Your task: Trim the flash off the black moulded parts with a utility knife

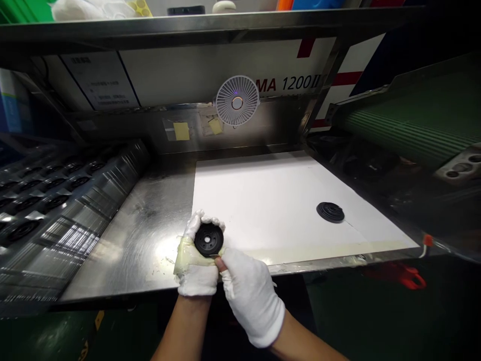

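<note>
Several round black parts (56, 202) remain in the clear tray (128, 156) at left of frame; one disc (330, 212) lies on the white sheet (263, 190); the left hand (195, 273) clasps another disc (209, 239) at bottom center, right fingertips (221, 264) at its rim, their grip unclear.

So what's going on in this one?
A person in white gloves is working at a steel bench. Their left hand holds a black round part face up, and the fingers of their right hand are at its lower edge. Another black disc lies on a white sheet to the right, and more black round parts sit in a metal tray to the left. A small white fan stands behind the bench.
</note>
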Motion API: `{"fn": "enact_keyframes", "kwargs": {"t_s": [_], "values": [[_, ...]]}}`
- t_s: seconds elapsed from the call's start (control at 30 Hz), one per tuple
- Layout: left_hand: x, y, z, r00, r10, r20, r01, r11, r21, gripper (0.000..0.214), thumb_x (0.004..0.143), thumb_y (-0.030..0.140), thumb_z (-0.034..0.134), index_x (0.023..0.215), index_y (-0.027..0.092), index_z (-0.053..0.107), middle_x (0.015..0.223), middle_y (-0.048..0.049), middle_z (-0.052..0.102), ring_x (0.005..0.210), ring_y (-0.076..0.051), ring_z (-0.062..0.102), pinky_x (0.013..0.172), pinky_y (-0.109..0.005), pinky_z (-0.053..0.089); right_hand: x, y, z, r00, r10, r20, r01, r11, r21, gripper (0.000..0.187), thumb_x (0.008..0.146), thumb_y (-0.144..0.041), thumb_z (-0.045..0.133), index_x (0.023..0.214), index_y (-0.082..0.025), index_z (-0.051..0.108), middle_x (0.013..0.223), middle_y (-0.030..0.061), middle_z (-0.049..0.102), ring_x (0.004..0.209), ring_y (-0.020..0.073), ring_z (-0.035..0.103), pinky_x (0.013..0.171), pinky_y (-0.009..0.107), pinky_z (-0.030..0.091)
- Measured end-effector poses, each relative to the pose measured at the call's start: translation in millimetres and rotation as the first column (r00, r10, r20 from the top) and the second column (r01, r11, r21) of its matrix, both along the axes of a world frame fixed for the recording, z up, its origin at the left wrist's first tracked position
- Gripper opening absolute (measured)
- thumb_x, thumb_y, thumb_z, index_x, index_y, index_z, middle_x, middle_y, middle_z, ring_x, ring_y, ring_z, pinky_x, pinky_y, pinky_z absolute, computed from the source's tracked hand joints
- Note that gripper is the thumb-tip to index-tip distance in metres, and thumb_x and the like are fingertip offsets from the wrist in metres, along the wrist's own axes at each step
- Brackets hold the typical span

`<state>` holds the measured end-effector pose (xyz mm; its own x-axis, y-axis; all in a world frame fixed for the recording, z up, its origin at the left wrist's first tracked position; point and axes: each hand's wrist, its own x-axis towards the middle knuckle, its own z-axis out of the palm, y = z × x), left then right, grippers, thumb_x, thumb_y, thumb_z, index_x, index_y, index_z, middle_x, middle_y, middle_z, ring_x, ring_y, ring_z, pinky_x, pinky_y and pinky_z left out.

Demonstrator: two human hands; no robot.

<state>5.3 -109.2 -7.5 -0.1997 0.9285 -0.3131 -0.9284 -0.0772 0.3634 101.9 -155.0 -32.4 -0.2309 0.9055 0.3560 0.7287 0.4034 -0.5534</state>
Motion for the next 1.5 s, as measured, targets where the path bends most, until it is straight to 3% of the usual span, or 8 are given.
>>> {"fn": "enact_keyframes", "kwargs": {"t_s": [0.17, 0.47, 0.57, 0.7, 0.9, 1.03, 1.17, 1.5], "values": [[-4.0, -7.8, 3.0, 0.982, -0.157, -0.105, 0.159, 0.987, 0.010, 0.029, 0.073, 0.018, 0.054, 0.101, 0.016, 0.060, 0.089, -0.0103, 0.063, 0.090, -0.026, 0.059, 0.077, -0.046, 0.050, 8.0, 4.1, 2.3, 1.000, 0.017, 0.000, -0.017, 0.999, -0.030, 0.024, 0.092, -0.027, 0.035, 0.076, -0.021, 0.052, 0.067, -0.0002, 0.057, 0.059, 0.0150, 0.049, 0.055, 0.026, 0.026], [-1.2, -1.6, -5.6, 0.998, -0.063, 0.026, 0.063, 0.998, 0.004, 0.005, 0.074, 0.014, 0.060, 0.079, 0.016, 0.060, 0.066, 0.0012, 0.056, 0.065, -0.010, 0.056, 0.068, -0.026, 0.051, 3.2, 3.0, -3.9, 1.000, -0.003, -0.012, 0.003, 0.999, -0.033, 0.025, 0.092, -0.027, 0.034, 0.076, -0.020, 0.053, 0.067, 0.0004, 0.057, 0.058, 0.0147, 0.049, 0.054, 0.026, 0.027], [-3.6, -4.3, -4.0, 0.999, -0.048, -0.023, 0.048, 0.999, 0.021, 0.015, 0.074, 0.014, 0.058, 0.089, 0.017, 0.061, 0.075, -0.0021, 0.061, 0.075, -0.014, 0.060, 0.078, -0.034, 0.050, 1.1, -0.5, -3.4, 0.999, 0.027, -0.019, -0.028, 0.999, -0.047, 0.024, 0.092, -0.026, 0.035, 0.076, -0.021, 0.053, 0.067, 0.0000, 0.057, 0.059, 0.0145, 0.050, 0.055, 0.026, 0.028], [-9.7, -12.0, -0.3, 0.971, -0.224, -0.082, 0.224, 0.975, -0.006, 0.033, 0.073, 0.018, 0.053, 0.106, 0.015, 0.059, 0.093, -0.0127, 0.063, 0.091, -0.027, 0.060, 0.078, -0.047, 0.050, 10.1, 4.1, -0.2, 1.000, 0.018, -0.014, -0.018, 0.999, -0.043, 0.026, 0.092, -0.028, 0.035, 0.076, -0.020, 0.053, 0.068, 0.0004, 0.057, 0.060, 0.0146, 0.050, 0.056, 0.026, 0.029], [-6.0, -5.0, -8.8, 0.990, -0.142, -0.016, 0.142, 0.990, -0.016, 0.012, 0.074, 0.015, 0.057, 0.085, 0.015, 0.062, 0.070, -0.0019, 0.058, 0.067, -0.012, 0.058, 0.066, -0.027, 0.051, 10.0, 6.1, -4.0, 0.999, -0.034, 0.008, 0.034, 0.999, -0.016, 0.027, 0.092, -0.029, 0.034, 0.075, -0.020, 0.054, 0.065, 0.0000, 0.056, 0.055, 0.0140, 0.047, 0.053, 0.027, 0.025], [-5.5, -3.1, -12.4, 0.996, -0.088, 0.001, 0.088, 0.996, 0.029, 0.009, 0.075, 0.014, 0.057, 0.083, 0.016, 0.061, 0.071, -0.0009, 0.058, 0.071, -0.012, 0.058, 0.074, -0.030, 0.051, 3.4, 1.5, -5.3, 1.000, -0.020, 0.007, 0.020, 1.000, 0.004, 0.027, 0.091, -0.027, 0.036, 0.070, -0.021, 0.051, 0.060, -0.0011, 0.055, 0.053, 0.0141, 0.046, 0.052, 0.028, 0.022], [-8.5, -11.3, -8.6, 0.978, -0.176, -0.113, 0.179, 0.984, 0.014, 0.028, 0.075, 0.018, 0.053, 0.102, 0.015, 0.059, 0.089, -0.0097, 0.062, 0.087, -0.023, 0.060, 0.078, -0.043, 0.050, 7.6, 3.9, -2.6, 1.000, 0.022, -0.022, -0.023, 0.999, -0.031, 0.023, 0.091, -0.025, 0.036, 0.075, -0.021, 0.052, 0.066, -0.0008, 0.057, 0.057, 0.0143, 0.049, 0.054, 0.026, 0.025], [-2.6, -2.9, -7.2, 0.996, -0.056, 0.063, 0.057, 0.998, -0.007, 0.004, 0.075, 0.018, 0.061, 0.079, 0.019, 0.059, 0.064, 0.0027, 0.054, 0.064, -0.010, 0.056, 0.067, -0.026, 0.050, 3.0, 1.8, -4.0, 1.000, 0.013, -0.025, -0.014, 0.999, -0.042, 0.023, 0.091, -0.026, 0.036, 0.075, -0.022, 0.052, 0.066, -0.0008, 0.057, 0.058, 0.0146, 0.050, 0.054, 0.027, 0.025]]}}
